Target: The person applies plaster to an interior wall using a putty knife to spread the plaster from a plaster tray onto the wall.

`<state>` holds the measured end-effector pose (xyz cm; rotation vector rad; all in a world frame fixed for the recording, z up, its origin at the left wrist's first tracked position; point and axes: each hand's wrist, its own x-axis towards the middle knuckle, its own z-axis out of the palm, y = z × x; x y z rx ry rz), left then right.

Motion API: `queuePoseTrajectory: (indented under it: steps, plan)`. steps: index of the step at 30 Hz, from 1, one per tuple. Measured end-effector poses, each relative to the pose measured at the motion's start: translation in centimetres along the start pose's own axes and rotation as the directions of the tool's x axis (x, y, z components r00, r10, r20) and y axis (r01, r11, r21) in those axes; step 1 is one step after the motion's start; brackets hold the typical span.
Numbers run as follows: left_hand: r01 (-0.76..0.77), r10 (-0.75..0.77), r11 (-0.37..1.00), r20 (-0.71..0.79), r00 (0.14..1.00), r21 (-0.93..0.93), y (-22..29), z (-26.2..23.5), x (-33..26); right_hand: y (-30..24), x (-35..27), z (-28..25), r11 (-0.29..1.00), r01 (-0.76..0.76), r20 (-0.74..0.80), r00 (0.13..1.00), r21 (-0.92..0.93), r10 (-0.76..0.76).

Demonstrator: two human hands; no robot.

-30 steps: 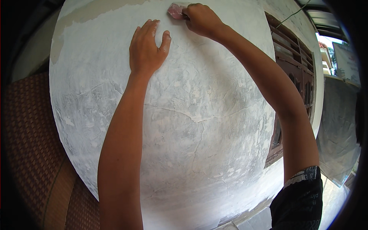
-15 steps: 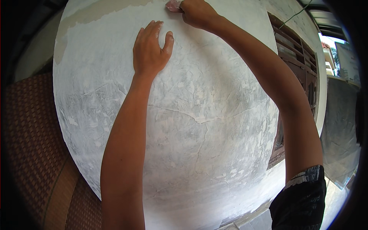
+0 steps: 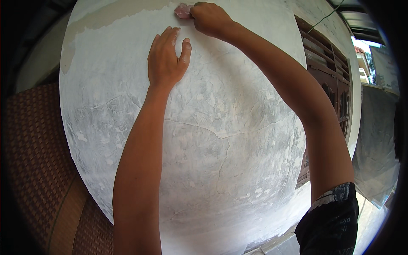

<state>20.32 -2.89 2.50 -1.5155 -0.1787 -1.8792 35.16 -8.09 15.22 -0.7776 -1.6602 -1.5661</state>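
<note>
A white and grey plastered wall (image 3: 199, 170) fills the middle of the head view, with thin cracks and patchy smears across it. My left hand (image 3: 165, 59) lies open against the wall, fingers pointing up and thumb apart, with white dust on the fingertips. Up and to the right of it, my right hand (image 3: 210, 19) is closed around a dusty pinkish-red pad (image 3: 183, 11). The pad shows beyond my knuckles on the left, against the upper wall; its exact kind is hard to tell. The part inside my fist is hidden.
A bare grey-beige strip (image 3: 100, 19) runs along the wall's upper left. Brown woven matting (image 3: 34, 157) stands at the left. On the right are a brown wooden window frame (image 3: 327, 63), a green cord (image 3: 325, 18) and a dark hanging sheet (image 3: 376, 140).
My right hand has moved left and slightly down with the pinkish-red pad, nearer my left hand. My left hand stays flat on the wall, almost unmoved.
</note>
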Motion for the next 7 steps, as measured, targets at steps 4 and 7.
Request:
queuePoseTrajectory:
  steps: [4, 7]
  plan:
    - [-0.011, 0.011, 1.0, 0.003, 1.0, -0.005, 0.0, -0.1, -0.1, -0.8, -0.9, -3.6, 0.973, 0.136, -0.129, 0.985, 0.187, -0.113]
    - [-0.012, 0.012, 1.0, -0.005, 1.0, 0.013, 0.7, 0.3, 0.1, 3.2, 1.5, -4.8, 0.996, -0.078, -0.199, 0.976, 0.051, 0.087]
